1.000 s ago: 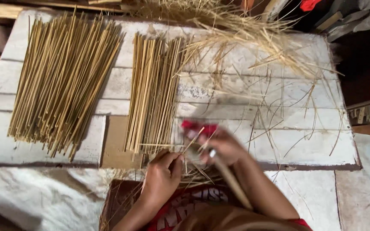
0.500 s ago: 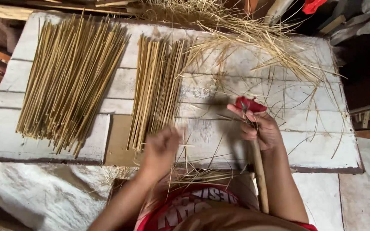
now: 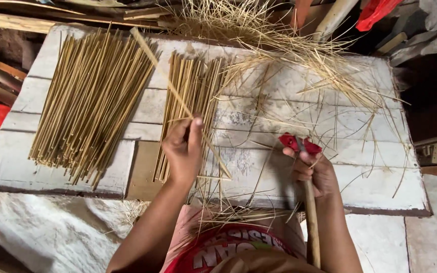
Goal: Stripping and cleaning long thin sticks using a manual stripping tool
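With two piles of trimmed sticks [image 3: 89,101] already laid on the white plank surface [image 3: 330,167] and loose shavings [image 3: 299,55] beyond, the left hand [image 3: 183,151] pinches one thin stick [image 3: 178,96] over the smaller pile [image 3: 190,106], while the right hand [image 3: 317,172] grips a red-tipped knife [image 3: 299,144], fingers closed.

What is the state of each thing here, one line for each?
Left hand: pinches one stick.
Stick: lifted, slanted over the small pile.
Right hand: grips the tool.
Tool: upright, red tip on top.
Big pile: lying flat, side by side.
Small pile: lying flat.
Shavings: loose, scattered.
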